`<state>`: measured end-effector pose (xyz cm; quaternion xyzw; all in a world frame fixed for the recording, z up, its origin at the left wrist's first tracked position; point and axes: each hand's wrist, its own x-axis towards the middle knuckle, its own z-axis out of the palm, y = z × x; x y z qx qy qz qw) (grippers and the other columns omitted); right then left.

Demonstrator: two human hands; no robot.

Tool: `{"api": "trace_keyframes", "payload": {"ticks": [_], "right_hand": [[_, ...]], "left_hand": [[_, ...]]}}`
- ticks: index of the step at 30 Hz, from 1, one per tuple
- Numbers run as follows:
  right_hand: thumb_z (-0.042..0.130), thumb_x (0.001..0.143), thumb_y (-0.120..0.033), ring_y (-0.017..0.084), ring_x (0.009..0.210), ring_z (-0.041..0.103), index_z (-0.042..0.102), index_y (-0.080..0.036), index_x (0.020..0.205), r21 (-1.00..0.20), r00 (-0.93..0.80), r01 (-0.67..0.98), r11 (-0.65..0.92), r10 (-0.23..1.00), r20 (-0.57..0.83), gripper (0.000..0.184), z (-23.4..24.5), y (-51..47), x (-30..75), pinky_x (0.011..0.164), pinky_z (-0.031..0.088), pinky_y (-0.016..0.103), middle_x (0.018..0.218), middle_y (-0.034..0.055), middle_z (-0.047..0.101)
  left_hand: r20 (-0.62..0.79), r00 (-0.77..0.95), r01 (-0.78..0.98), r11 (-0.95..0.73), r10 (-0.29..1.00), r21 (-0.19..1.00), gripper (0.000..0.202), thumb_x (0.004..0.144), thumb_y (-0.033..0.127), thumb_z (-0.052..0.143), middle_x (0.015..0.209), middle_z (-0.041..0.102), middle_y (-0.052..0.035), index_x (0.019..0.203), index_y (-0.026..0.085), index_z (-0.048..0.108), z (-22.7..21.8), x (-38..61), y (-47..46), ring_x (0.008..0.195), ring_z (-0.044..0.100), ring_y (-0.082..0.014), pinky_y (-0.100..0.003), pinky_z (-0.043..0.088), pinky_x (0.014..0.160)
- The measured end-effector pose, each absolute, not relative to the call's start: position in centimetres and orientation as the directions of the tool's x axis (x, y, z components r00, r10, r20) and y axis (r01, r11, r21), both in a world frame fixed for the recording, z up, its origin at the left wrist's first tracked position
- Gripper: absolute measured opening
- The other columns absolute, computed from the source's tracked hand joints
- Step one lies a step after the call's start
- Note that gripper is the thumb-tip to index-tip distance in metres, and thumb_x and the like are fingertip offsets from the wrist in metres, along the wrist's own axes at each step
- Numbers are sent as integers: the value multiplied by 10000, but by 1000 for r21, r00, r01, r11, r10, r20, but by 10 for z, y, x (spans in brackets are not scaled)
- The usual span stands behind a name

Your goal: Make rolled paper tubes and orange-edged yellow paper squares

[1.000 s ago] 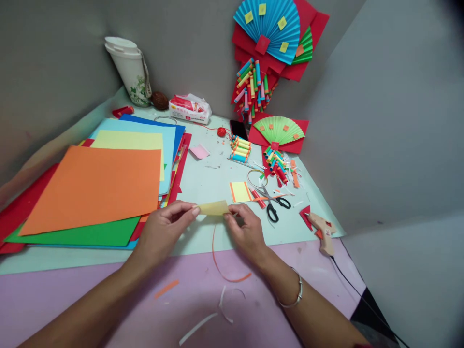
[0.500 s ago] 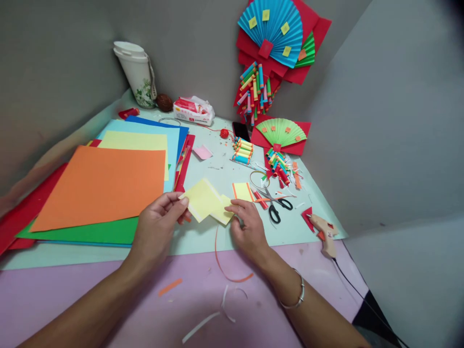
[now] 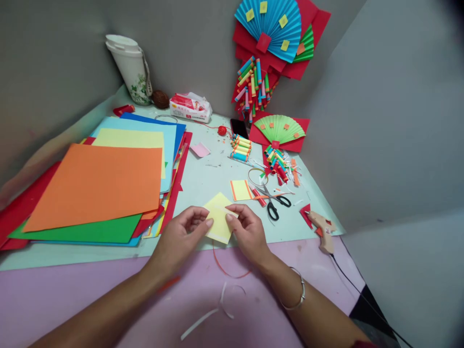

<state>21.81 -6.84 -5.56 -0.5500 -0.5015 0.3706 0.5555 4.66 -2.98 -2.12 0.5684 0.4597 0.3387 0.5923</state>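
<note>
Both hands pinch one small yellow paper piece point(image 3: 219, 226) between thumbs and fingers, above the near edge of the pale green sheet. My left hand point(image 3: 183, 233) has its left edge, and my right hand point(image 3: 247, 232) has its upper right side. Another yellow paper piece point(image 3: 220, 197) shows just behind it; whether the hands touch that one I cannot tell. Right of them lies a yellow paper piece with orange edge strips point(image 3: 240, 190), beside a small red paper roll point(image 3: 258, 197) and black-handled scissors point(image 3: 273, 205).
Stacked coloured paper, orange sheet point(image 3: 97, 186) on top, fills the left. A glue gun point(image 3: 322, 231) lies at right, its cord running off the table. Behind are a white cup point(image 3: 130, 70), a tissue pack point(image 3: 191, 107), a phone point(image 3: 239, 128) and paper fan decorations point(image 3: 279, 129).
My left hand has brought its yellow piece right and down, turning it. My right hand has shifted from the other yellow piece to grip this one too. The view has moved slightly.
</note>
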Motion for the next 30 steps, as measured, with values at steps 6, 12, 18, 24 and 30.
{"api": "trace_keyframes", "payload": {"ticks": [6,12,18,24,30], "right_hand": [[589,909,-298,126,620,563,662,-198,1063,-937,133,320,143,972,193,198,-56,-71,220,567,485,243,801,11,680],[588,888,-166,213,857,623,660,-221,1053,-502,18,723,475,714,700,188,-36,-75,218,743,525,366,920,81,668],[590,902,-165,209,720,581,666,-209,992,-291,-165,814,503,680,714,126,-30,-80,213,655,456,365,810,69,671],[564,914,-166,206,720,583,653,-211,991,-315,-133,823,474,698,704,126,-28,-83,210,647,462,356,813,69,671],[567,913,-162,208,735,598,653,-204,995,-343,-107,817,463,707,700,126,-26,-86,208,658,492,354,827,78,670]], "left_hand": [[-194,309,146,155,931,977,235,737,437,695,675,635,27,789,209,674,-17,44,-25,629,583,-146,-239,450,575],[-181,324,171,131,928,977,206,765,419,679,687,646,26,780,214,679,-19,44,-27,648,588,-149,-235,456,590],[-105,382,240,11,918,971,193,834,404,636,846,724,5,899,238,708,-23,43,-36,806,661,-184,-266,502,726],[28,405,325,-173,914,930,157,876,357,584,820,712,16,878,248,698,-15,44,-41,785,657,-175,-262,493,729],[132,429,359,-303,894,883,129,896,299,564,789,670,28,857,249,677,-14,44,-45,744,631,-151,-249,470,700]]}}
